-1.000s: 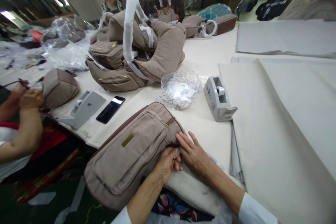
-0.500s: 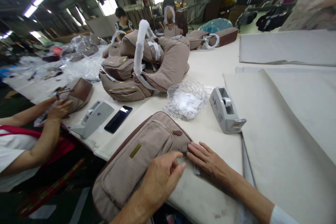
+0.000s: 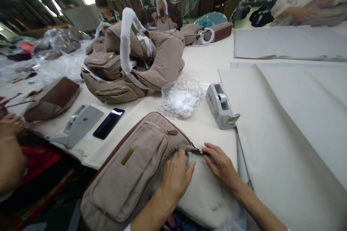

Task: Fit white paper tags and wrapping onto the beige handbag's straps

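Note:
A beige corduroy bag (image 3: 141,151) with brown piping lies slanted on the table edge in front of me. Its front pocket bears a small gold plate (image 3: 127,157), and a brown leather zipper pull (image 3: 172,132) lies near the top corner. My left hand (image 3: 177,173) has its fingers curled over the bag's right edge, by a small pale strip (image 3: 189,158). At the bag's corner, my right hand (image 3: 222,166) pinches a dark zipper pull with gold metal (image 3: 201,151). Its fingertips partly hide the pull.
A grey tape dispenser (image 3: 222,106) and a clear plastic bag with white contents (image 3: 181,99) stand beyond my hands. Left lie a phone (image 3: 108,123), another dispenser (image 3: 82,122) and a co-worker's hand (image 3: 12,124). Stacked beige bags (image 3: 162,61) sit behind; white sheets (image 3: 292,115) cover the right.
My right hand has gone from lying flat at the bag's corner to pinching the zipper pull. My left hand has moved onto the bag's edge. The view has shifted right.

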Tool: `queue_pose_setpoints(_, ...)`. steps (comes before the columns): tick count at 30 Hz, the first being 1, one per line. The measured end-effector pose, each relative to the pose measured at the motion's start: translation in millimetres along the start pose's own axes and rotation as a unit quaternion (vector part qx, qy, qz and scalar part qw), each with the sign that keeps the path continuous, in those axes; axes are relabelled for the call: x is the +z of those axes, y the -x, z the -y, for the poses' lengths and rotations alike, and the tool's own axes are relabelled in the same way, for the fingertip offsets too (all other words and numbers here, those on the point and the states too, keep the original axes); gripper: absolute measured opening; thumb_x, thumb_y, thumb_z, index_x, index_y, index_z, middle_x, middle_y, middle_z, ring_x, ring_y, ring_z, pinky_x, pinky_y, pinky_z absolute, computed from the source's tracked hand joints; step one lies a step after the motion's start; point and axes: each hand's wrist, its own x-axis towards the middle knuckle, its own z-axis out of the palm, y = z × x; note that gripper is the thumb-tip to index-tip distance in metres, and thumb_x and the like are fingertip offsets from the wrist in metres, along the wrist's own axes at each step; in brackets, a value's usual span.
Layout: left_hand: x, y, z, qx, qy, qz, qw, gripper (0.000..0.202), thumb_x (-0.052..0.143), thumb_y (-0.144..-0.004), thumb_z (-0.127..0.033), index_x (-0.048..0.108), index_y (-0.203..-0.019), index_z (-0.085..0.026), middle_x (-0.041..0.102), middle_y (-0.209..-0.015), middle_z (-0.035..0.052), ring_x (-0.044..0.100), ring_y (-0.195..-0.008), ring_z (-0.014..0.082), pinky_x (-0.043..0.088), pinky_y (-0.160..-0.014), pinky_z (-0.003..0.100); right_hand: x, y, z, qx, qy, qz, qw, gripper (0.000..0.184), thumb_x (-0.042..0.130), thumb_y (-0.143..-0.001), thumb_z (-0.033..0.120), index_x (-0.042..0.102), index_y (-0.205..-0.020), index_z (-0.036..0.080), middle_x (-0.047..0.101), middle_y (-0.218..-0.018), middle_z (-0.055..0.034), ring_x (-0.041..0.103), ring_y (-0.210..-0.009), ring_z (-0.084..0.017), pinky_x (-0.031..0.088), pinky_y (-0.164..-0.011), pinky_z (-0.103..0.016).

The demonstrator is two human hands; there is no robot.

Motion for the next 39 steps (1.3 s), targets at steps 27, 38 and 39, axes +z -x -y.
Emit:
queue_pose_setpoints(27,30.4,-23.2,26.4,-0.184,0.564,0.091,0.8,0.043,0.072,-0.061,-0.045,0.057,-0.083,-0.011,0.06,-0.064,0.0007,0.049,-0.047,0.0084,0.048,-0.048,0.023,41.4,-20.8,64.9,0.523,-0.548,0.028,0.653,0.018,0.054,-0.075,0.032,0.053,-0.078,0.014,0.057,-0.059,0.0041,0.051,-0.037,-0.005,0.029,-0.03,-0.012)
queue_pose_setpoints(38,32.3,-28.3,34.8,-0.249,0.617,0.157,0.73,0.025,0.069,-0.071,-0.031,0.059,-0.083,-0.01,0.058,-0.061,-0.0004,0.048,-0.042,0.0079,0.045,-0.044,0.021,37.3,-21.9,60.9,0.547,-0.544,0.019,0.636,0.015,0.042,-0.082,0.025,0.053,-0.085,0.016,0.055,-0.057,0.0052,0.048,-0.033,-0.005,0.03,-0.029,-0.013)
queue_pose_setpoints(39,31.9,-29.0,35.3,-0.253,0.618,0.168,0.726,0.026,0.069,-0.071,-0.031,0.06,-0.084,-0.01,0.057,-0.061,-0.0004,0.048,-0.042,0.0077,0.045,-0.043,0.021,37.7,-22.4,60.6,0.545,-0.544,0.022,0.637,0.015,0.042,-0.082,0.025,0.054,-0.084,0.015,0.055,-0.058,0.005,0.048,-0.033,-0.005,0.03,-0.029,-0.013)
